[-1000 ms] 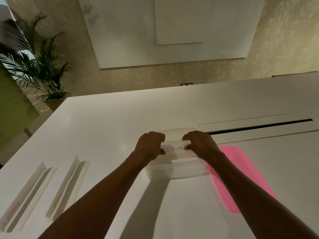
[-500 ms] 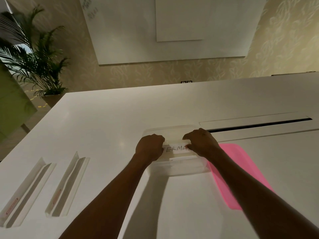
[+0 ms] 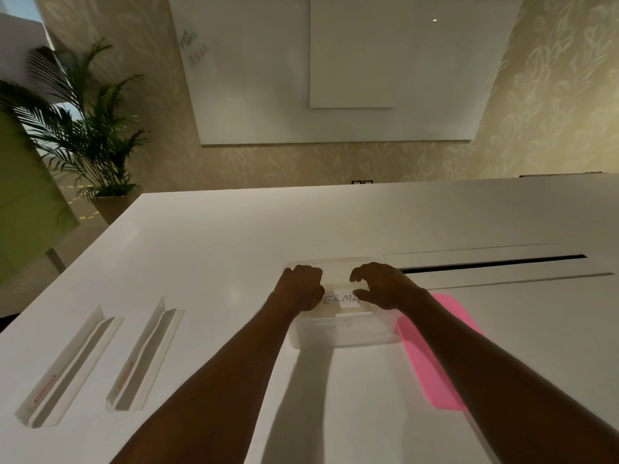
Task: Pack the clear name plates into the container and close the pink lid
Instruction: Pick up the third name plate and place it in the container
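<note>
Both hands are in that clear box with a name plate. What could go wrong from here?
The labelled clear name plate sits at the rim of the clear plastic container; if it stays proud, the flat pink lid may not close. The right forearm crosses above that lid and could knock it. Two clear name plates still wait at the left, so closing now would leave them out.

Both hands — left hand, right hand — over the container.

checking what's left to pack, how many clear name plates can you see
3: two on the table at left, one in the container under both hands. More may be hidden inside.
</note>
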Motion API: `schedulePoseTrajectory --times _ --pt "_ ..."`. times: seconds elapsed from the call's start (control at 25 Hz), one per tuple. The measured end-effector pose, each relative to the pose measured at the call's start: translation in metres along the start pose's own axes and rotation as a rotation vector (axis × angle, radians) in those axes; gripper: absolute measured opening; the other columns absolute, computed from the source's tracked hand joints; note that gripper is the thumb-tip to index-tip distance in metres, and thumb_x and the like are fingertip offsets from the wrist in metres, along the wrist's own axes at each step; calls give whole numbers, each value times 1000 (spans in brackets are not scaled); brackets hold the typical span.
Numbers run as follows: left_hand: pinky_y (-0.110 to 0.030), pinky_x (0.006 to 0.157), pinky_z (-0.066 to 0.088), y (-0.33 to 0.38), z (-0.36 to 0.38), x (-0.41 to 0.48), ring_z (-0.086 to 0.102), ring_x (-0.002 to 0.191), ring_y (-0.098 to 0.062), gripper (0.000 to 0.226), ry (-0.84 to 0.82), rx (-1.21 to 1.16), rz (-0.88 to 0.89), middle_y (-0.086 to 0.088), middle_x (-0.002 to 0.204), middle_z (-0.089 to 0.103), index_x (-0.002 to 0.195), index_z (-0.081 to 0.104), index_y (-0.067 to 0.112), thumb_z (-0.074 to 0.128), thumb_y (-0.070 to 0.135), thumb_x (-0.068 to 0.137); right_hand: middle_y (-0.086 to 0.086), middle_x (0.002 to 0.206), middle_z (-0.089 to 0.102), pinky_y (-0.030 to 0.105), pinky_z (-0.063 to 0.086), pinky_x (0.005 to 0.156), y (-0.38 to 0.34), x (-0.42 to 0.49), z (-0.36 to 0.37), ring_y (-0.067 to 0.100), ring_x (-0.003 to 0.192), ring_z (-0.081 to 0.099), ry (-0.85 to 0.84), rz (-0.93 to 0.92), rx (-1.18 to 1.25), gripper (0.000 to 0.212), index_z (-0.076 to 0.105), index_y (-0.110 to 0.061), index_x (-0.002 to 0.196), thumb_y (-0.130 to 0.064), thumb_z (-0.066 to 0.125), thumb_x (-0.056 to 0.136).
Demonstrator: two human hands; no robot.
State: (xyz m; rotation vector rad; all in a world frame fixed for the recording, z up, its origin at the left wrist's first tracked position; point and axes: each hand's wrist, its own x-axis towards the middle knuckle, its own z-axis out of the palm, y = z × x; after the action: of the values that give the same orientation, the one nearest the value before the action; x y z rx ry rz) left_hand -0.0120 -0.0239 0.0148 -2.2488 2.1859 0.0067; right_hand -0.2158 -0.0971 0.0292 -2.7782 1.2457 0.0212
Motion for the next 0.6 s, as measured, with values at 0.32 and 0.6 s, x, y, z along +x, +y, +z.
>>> schedulePoseTrajectory --times 0.32,0.6 --pt "-29 60 39 -12 -28 -37 62 68 -23 17 463 -229 -116 8 68 57 97 66 23 50 30 98 2 97 68 37 55 77 -49 -14 -20 25 90 66 283 74 -186 17 62 -17 98 -19 45 99" --pt "-28 55 36 -62 -40 -91 55 58 -26 17 519 -224 -207 9 59 43 88 65 24 50 27 95 2 89 69 39 55 76 -118 -10 -28 29 81 66 385 112 -126 16 59 -15 98 -17 42 99"
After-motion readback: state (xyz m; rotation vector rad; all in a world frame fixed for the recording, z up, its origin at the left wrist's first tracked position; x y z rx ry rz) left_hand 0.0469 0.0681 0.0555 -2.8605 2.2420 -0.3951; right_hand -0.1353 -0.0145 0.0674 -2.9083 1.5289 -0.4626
